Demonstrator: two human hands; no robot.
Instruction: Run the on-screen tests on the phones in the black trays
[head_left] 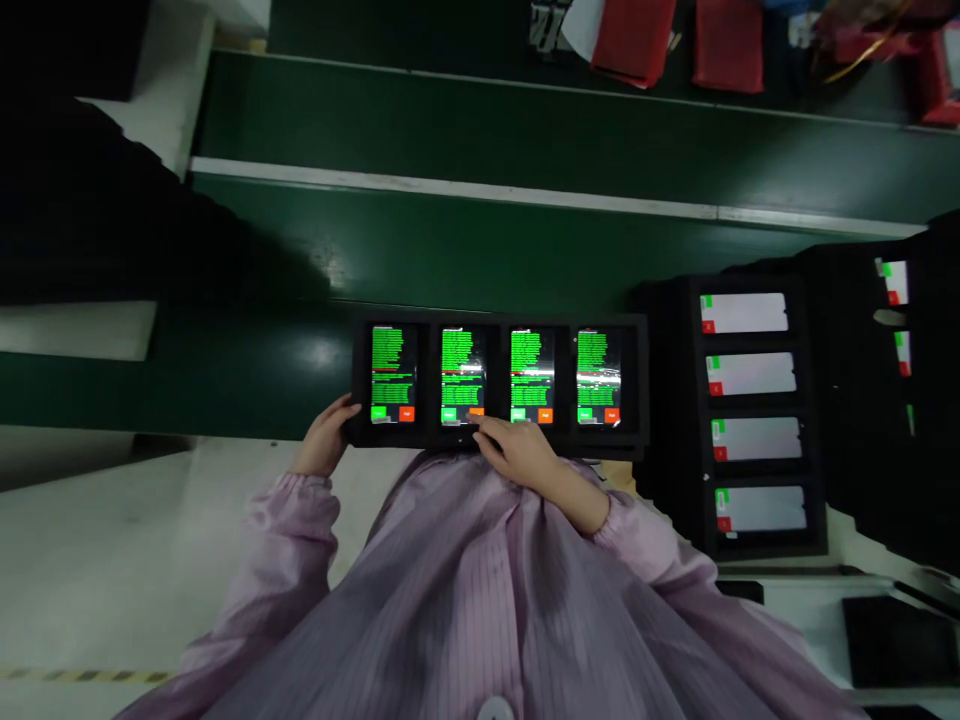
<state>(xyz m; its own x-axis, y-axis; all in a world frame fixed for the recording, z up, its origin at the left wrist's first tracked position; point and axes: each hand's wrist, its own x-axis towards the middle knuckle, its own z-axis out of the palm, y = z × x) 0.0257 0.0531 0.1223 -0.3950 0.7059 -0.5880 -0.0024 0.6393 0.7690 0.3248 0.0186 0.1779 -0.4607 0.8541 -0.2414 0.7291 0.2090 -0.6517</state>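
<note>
A black tray (498, 440) lies at the front edge of the green bench, with several lit phones side by side in its slots. Their screens show green text above a green and a red or orange button. My left hand (325, 438) grips the tray's front left corner. My right hand (517, 450) rests over the tray's front edge, a finger extended at the orange button of the second phone (463, 375) from the left. To its right is the third phone (532, 375). The leftmost phone (394, 375) and the rightmost phone (598, 375) are untouched.
To the right, another black tray (816, 480) holds several phones with white screens. More such screens (904, 354) show at the far right. Red bins (727, 45) stand at the back. Dark shapes cover the left side.
</note>
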